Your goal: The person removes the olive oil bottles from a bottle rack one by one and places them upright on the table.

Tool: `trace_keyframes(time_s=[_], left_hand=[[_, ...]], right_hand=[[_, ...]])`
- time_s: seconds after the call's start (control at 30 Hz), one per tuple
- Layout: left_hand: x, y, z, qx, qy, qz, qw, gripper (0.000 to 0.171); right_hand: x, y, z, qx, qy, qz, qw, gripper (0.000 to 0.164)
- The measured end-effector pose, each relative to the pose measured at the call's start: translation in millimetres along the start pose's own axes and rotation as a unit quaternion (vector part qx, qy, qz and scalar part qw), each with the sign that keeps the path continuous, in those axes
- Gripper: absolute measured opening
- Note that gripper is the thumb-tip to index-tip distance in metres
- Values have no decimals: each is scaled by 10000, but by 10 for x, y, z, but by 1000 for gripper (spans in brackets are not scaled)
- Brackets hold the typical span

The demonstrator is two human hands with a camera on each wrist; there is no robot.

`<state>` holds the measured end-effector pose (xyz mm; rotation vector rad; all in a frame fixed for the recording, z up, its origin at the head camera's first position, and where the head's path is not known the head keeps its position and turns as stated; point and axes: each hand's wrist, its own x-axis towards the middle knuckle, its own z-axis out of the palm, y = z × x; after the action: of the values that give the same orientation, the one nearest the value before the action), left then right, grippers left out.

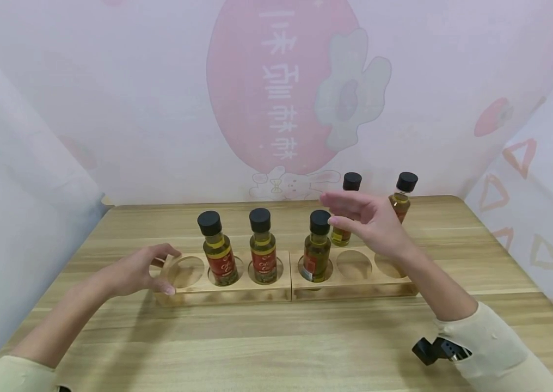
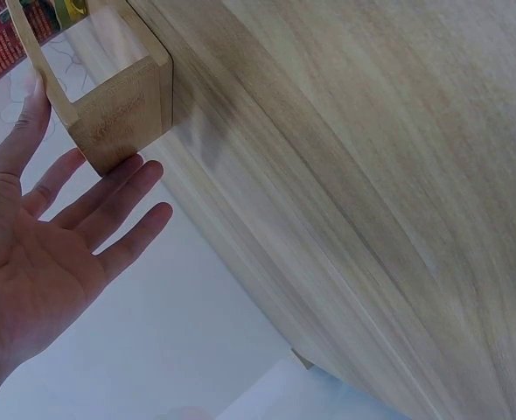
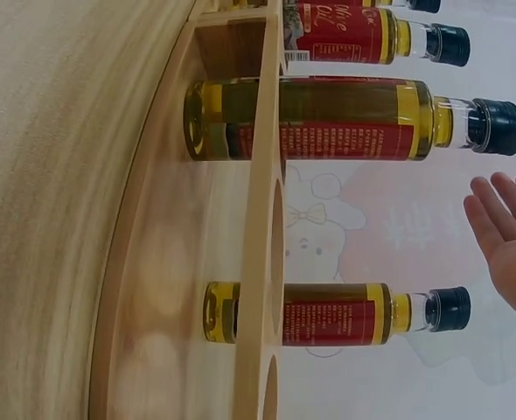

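Observation:
My left hand (image 1: 131, 270) holds the left end of a wooden bottle rack (image 1: 237, 298), thumb at the front corner and fingers at the back. In the left wrist view its fingers touch the rack's end panel (image 2: 122, 118). Two olive oil bottles (image 1: 221, 256) (image 1: 263, 255) stand in this rack's middle and right holes. A second wooden rack (image 1: 355, 291) adjoins it, with another olive oil bottle (image 1: 317, 256) upright in its left hole. Beside that bottle's black cap is my right hand (image 1: 372, 223), fingers extended; in the right wrist view a gap shows between hand and cap (image 3: 500, 127).
Behind the right rack stand two more oil bottles (image 1: 341, 237) (image 1: 399, 207), partly hidden by my right hand. The wooden table (image 1: 237, 348) reaches back to a printed curtain (image 1: 159, 109). A black device (image 1: 435, 350) sits at my right sleeve.

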<state>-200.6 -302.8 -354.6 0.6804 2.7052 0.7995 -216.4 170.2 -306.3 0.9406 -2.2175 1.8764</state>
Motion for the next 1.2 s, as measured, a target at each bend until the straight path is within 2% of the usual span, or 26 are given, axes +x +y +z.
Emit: trace_keyframes(time_s=[0.33,0.6,1.2], left_hand=[[-1,-9,-2,53,-4,9,10000,79],[-9,-4,1,-8,-14,5,10000,78],[-28,15,-20,28,-23,-52,10000,78]], right_hand=[[-16,44,77,216,-306,158,9992,46],[-25,55,123,78,-296,371,9988,45],[-10,58,151,232,-259,193,9992,46]])
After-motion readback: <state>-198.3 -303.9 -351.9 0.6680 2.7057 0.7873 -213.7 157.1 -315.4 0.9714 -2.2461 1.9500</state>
